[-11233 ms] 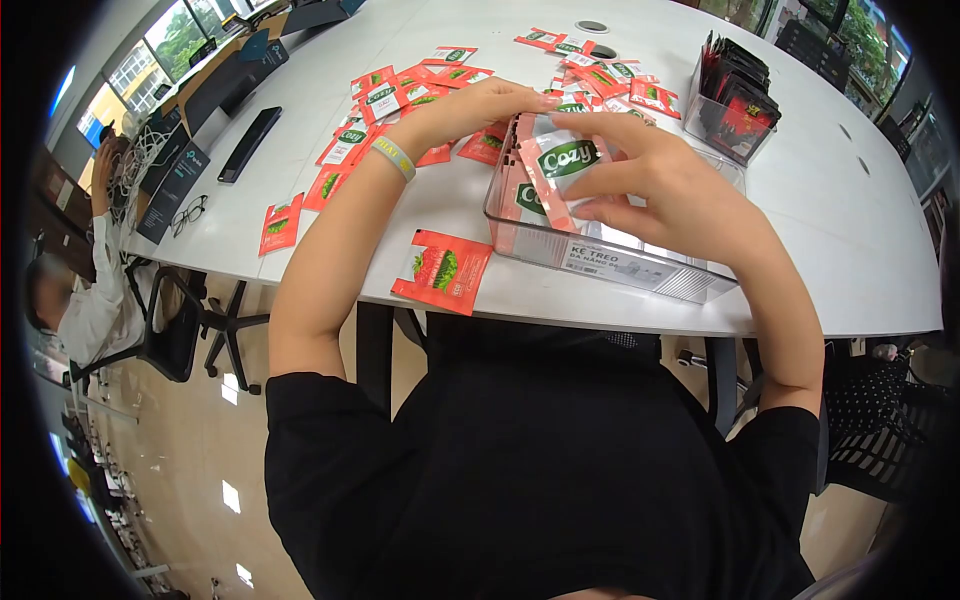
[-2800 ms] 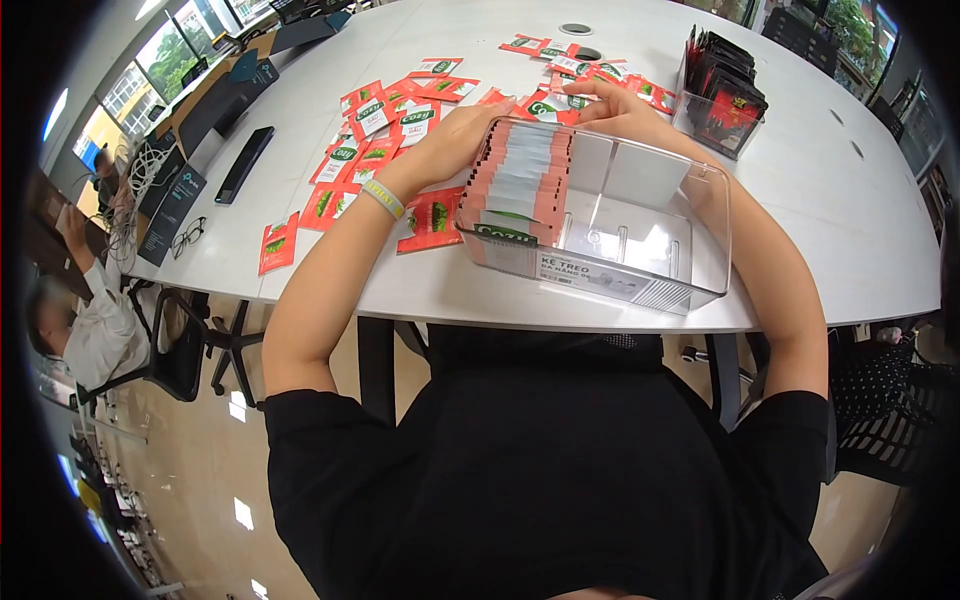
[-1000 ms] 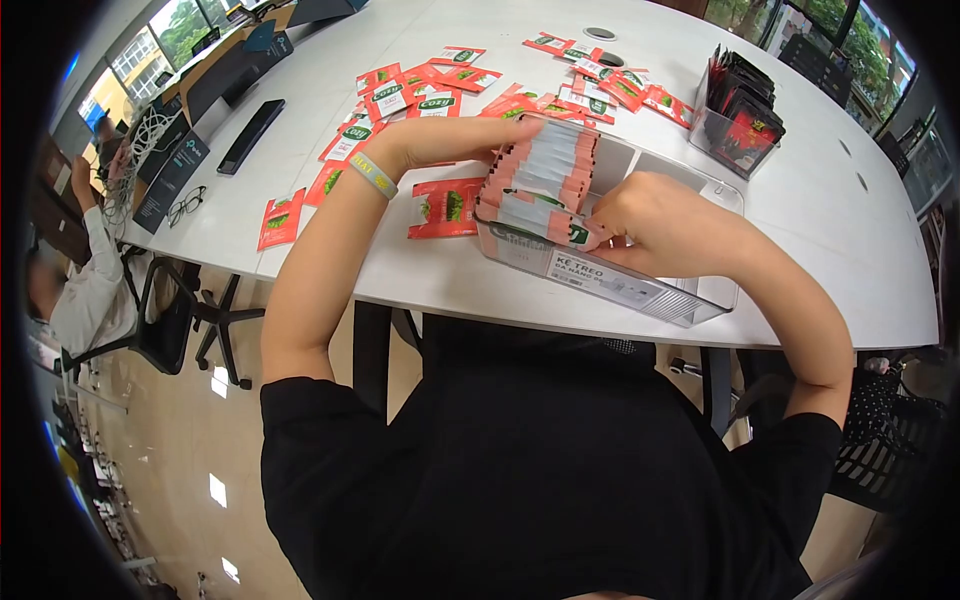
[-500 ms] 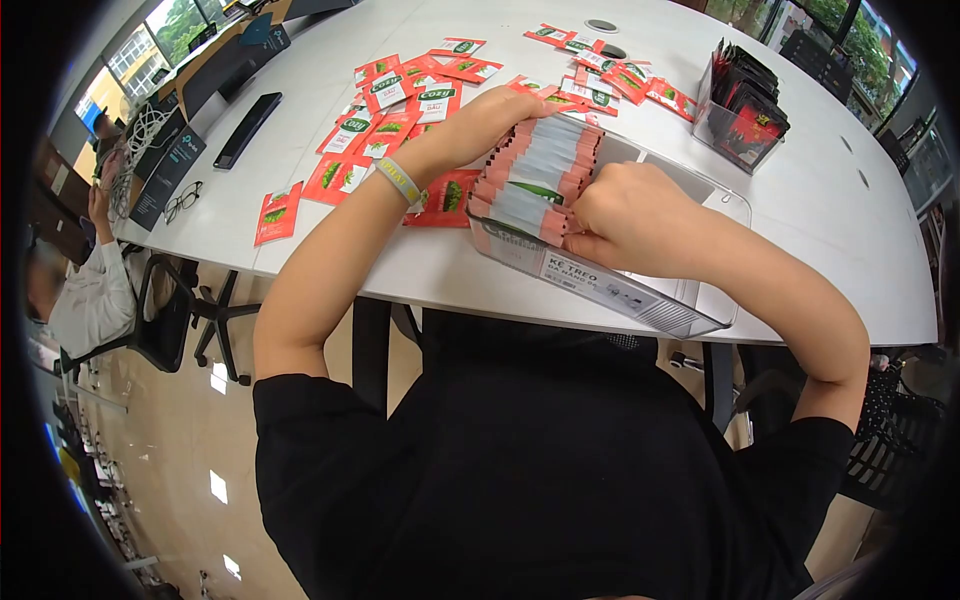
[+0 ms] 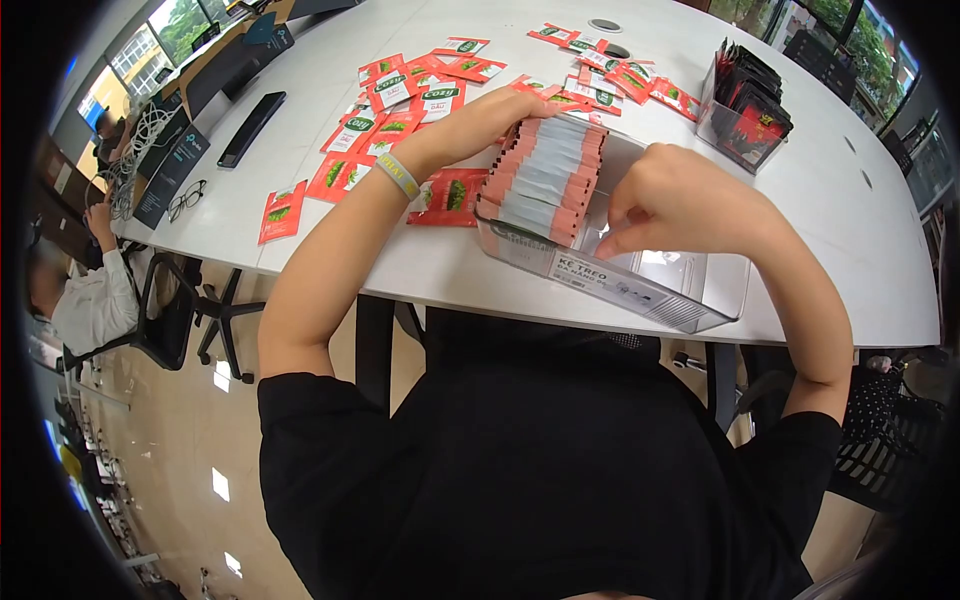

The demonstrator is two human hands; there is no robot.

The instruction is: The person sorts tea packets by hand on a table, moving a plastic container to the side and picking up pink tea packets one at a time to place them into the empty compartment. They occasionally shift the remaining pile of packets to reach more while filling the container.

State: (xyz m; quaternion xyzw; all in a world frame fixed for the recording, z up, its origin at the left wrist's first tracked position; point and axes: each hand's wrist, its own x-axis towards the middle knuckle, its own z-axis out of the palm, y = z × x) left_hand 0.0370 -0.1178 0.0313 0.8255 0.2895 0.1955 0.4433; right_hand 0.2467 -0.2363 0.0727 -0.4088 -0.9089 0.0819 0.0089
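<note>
A clear plastic bin (image 5: 640, 292) stands tilted at the table's front edge. Its left part holds a packed row of pink and white sachets (image 5: 548, 178). My left hand (image 5: 515, 108) reaches over the far left end of the row; its fingers are mostly hidden behind the sachets. Inside the bin, just right of the row, my right hand (image 5: 668, 200) points down with thumb and fingers apart, and nothing shows between them. Red Cozy sachets (image 5: 392, 90) lie scattered behind and left of the bin, with one red packet (image 5: 447, 197) close beside its left end.
A second clear bin (image 5: 735, 140) with dark packets stands at the back right of the white table (image 5: 330, 240). A phone (image 5: 251, 129) and glasses (image 5: 187, 200) lie at the left. Beyond the left edge sits a person in white (image 5: 100, 300).
My right hand has drawn back to the right from the row and its fingers have opened. The green-marked sachet front near it no longer shows. My left hand stays at the row.
</note>
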